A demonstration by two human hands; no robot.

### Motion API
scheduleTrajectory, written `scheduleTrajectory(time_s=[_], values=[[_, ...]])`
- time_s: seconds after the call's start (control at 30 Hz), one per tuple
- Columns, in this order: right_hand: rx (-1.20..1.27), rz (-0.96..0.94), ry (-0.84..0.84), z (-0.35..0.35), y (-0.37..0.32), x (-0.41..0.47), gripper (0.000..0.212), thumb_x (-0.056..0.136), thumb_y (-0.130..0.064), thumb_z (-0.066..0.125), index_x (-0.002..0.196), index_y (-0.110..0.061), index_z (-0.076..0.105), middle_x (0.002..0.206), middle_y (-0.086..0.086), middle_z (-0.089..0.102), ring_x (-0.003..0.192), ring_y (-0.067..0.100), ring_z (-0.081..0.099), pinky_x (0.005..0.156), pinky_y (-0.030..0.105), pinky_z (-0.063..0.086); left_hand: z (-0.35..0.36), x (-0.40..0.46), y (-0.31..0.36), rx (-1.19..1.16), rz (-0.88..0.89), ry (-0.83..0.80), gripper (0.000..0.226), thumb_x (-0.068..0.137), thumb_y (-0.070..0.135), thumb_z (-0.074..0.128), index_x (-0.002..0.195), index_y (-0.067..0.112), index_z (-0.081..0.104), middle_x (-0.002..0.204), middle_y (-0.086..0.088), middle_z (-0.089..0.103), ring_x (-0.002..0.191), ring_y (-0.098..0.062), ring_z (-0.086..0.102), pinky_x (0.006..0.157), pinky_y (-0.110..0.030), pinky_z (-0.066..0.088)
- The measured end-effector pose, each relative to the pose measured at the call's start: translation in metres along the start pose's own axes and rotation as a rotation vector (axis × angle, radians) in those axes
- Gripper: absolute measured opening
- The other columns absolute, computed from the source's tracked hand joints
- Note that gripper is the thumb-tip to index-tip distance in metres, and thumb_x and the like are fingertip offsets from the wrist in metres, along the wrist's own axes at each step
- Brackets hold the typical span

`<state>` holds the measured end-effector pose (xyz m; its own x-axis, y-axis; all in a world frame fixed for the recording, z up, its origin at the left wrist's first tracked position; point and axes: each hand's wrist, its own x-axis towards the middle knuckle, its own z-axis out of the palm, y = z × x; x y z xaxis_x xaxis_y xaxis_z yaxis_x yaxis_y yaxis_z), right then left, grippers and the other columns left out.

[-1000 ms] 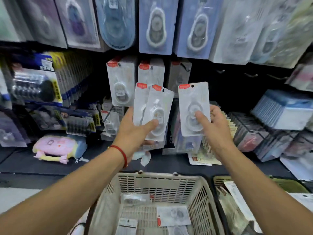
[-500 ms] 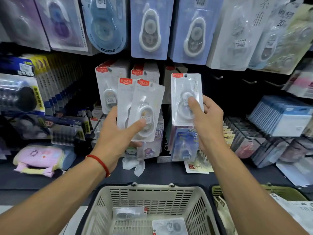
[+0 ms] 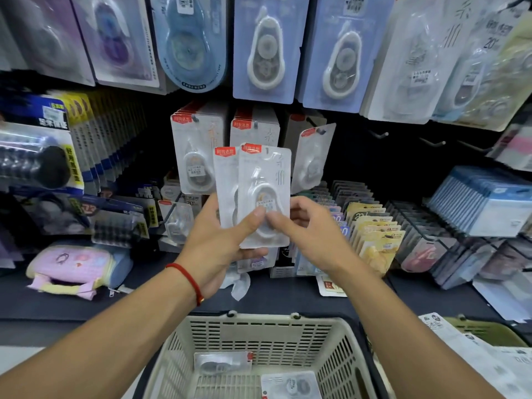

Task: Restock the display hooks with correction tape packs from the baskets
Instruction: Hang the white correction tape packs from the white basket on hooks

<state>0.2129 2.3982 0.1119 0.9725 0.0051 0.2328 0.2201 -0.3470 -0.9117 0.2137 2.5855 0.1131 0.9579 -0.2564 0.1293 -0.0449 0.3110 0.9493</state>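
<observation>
**Two packs in your left hand, a third on the hook**

Here your left thumb [image 3: 253,218] presses across the front of the front pack [image 3: 266,194], and the other left fingers curl behind and under it, so your left hand [image 3: 218,243] grips that pack together with the second pack [image 3: 226,180] fanned out behind it to the left. Both stand upright, red tabs at the top. Your right fingertips [image 3: 275,221] pinch the lower right part of the front pack's blister, right beside your left thumb; your right hand [image 3: 313,234] is curled onto the same pack.

Just above and to the right of your hands, a single pack [image 3: 312,159] hangs tilted on a display hook [image 3: 313,123]. To its left hang two fuller rows of the same packs [image 3: 197,156], one behind your held pair. Further right, bare hooks [image 3: 380,134] stick out of the dark panel. Larger correction tape cards [image 3: 266,47] hang in the row above.

A red cord bracelet [image 3: 187,276] circles your left wrist. Below your arms sits the cream basket [image 3: 259,335], with two more loose packs [image 3: 223,362] lying flat on its bottom. A second, olive basket [image 3: 486,332] shows at the lower right, mostly covered by printed sheets. A pastel pouch [image 3: 74,266] lies on the dark shelf at the left.
</observation>
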Motion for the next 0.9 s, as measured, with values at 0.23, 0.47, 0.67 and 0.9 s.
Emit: scheduleTrajectory(time_s=[0.23,0.47,0.67,0.9], values=[[0.268,-0.012,0.411,-0.02,0.003,0.006,0.029,0.101,-0.029,0.07,0.125,-0.019,0.058,0.115,0.0,0.077,0.101,0.013,0.076,0.079,0.028,0.061,-0.007,0.006,-0.001,-0.08,-0.028,0.067,0.047,0.094,0.011,0.074,0.136,0.025,0.059,0.125,-0.001,0.075,0.111,-0.029,0.074,0.073,-0.046,0.065],[0.244,-0.061,0.495,-0.027,0.002,0.006,0.034,0.099,-0.039,0.071,0.129,-0.023,0.065,0.109,-0.006,0.079,0.079,0.015,0.075,0.057,0.029,0.059,-0.007,0.007,-0.002,-0.049,-0.017,0.084,0.044,0.097,0.006,0.071,0.134,0.027,0.061,0.124,-0.001,0.075,0.11,-0.029,0.074,0.073,-0.046,0.064],[-0.2,0.133,0.563,-0.029,0.006,0.008,0.061,0.097,-0.056,0.064,0.145,-0.021,0.051,0.134,-0.005,0.064,0.121,0.015,0.063,0.095,0.038,0.054,-0.003,0.007,0.001,-0.067,-0.036,0.091,0.048,0.1,-0.003,0.058,0.134,0.029,0.062,0.122,0.002,0.075,0.105,-0.026,0.076,0.073,-0.047,0.064],[0.023,-0.029,0.045,-0.006,0.001,0.0,0.017,0.102,-0.038,0.067,0.11,-0.026,0.074,0.105,-0.011,0.079,0.099,0.005,0.074,0.088,0.024,0.059,0.005,0.005,-0.001,0.127,-0.013,-0.016,0.038,0.099,0.012,0.069,0.131,0.026,0.053,0.114,-0.007,0.078,0.101,-0.036,0.075,0.07,-0.042,0.063]])
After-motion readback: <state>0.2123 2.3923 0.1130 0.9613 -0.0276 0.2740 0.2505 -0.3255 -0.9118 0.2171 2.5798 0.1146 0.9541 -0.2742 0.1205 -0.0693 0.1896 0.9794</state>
